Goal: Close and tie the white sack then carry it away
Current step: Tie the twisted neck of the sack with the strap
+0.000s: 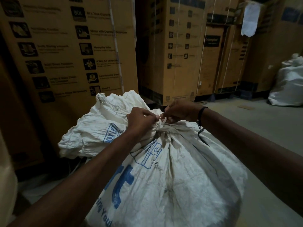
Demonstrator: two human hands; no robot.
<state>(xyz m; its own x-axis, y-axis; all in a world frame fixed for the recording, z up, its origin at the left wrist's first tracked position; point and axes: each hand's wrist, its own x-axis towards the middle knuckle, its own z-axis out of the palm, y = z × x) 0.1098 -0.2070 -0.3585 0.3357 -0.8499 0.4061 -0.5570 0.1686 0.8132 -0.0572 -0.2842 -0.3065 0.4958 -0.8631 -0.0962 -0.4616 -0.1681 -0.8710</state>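
Observation:
A full white woven sack with blue print stands on the floor below me. Its mouth is gathered into a tight neck, and the loose top fabric flops away to the left. A thin white tie loops around that neck. My left hand pinches one end of the tie just left of the neck. My right hand, with a black band at the wrist, pinches the other end on the right. The fingertips of both hands nearly touch above the gathered neck.
Tall brown cardboard cartons stand stacked close behind the sack and along the back wall. A second filled white sack leans at the far right. Grey concrete floor stretches to the right of me.

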